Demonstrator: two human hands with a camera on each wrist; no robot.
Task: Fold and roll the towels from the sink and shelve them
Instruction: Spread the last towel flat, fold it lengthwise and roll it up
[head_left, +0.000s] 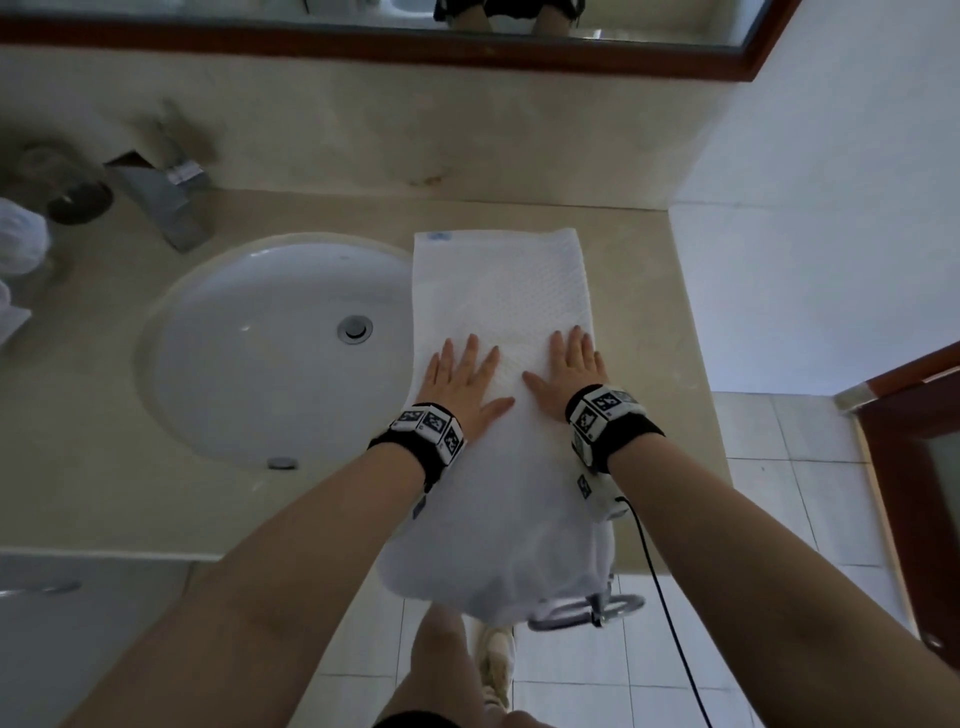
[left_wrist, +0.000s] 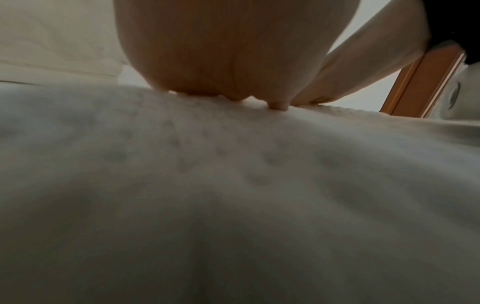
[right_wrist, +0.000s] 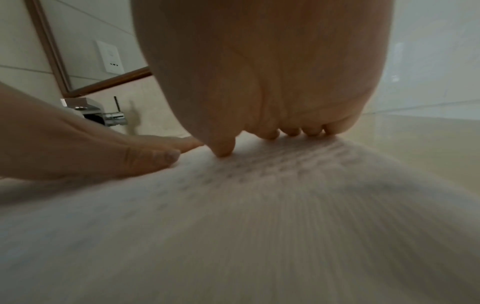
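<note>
- Nearest, the towel's (head_left: 506, 525) near end droops off the front edge of the counter (head_left: 332, 514), hanging just right of the sink (head_left: 270, 348) toward the tiled floor (head_left: 769, 597).
- A chrome ring (head_left: 592, 608) shows below that hanging end, and a black cable (head_left: 657, 577) runs down from the right wrist band.
- Farther in, the left hand (head_left: 465, 382) lies palm down on the towel, fingers straight and spread, gripping nothing; its side of the towel overlaps the sink's right rim.
- Beside it, the right hand (head_left: 569, 371) also presses flat, fingers straight and close together, thumb reaching toward the left thumb; the thumbs are near but apart.
- Both wrist views show the palms and fingertips pressed into the dimpled white cloth.
- Beyond the hands, the towel runs as a long folded strip away from the sink's front, its far edge with a small blue mark near the backsplash.
- Left of the sink's far rim stands the tap (head_left: 166, 202); white bundles (head_left: 18, 236) lie farther left, blurred.
- Farthest, a wood-framed mirror (head_left: 363, 47) hangs above the sink.
</note>
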